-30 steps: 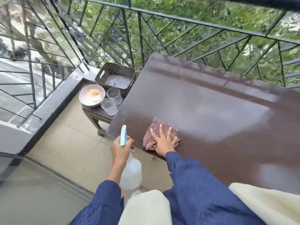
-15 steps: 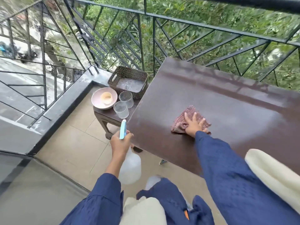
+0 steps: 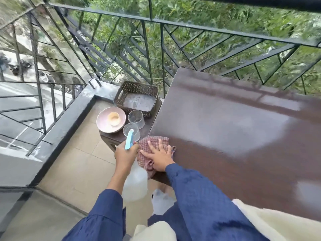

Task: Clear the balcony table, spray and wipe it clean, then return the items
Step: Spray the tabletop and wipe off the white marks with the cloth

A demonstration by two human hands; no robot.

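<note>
Pink bowl (image 3: 102, 126) with small cup (image 3: 113, 118), brown basket (image 3: 137, 85) and two clear glasses (image 3: 136, 118) are set on a low side table (image 3: 111, 138). Spray bottle (image 3: 134, 181) is gripped at the neck by the left hand (image 3: 126, 154), fingers curled round it. Checked cloth (image 3: 147, 145) is pressed flat on the brown table (image 3: 234, 136), near-left corner, under the right hand (image 3: 159, 156), fingers spread straight. Hands are seen just beside each other.

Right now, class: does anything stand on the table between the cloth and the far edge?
Nothing visible does. The right hand presses the cloth at the near left corner of the table, and nothing shows on the top beyond it. The glasses stand aside on the stool.
</note>
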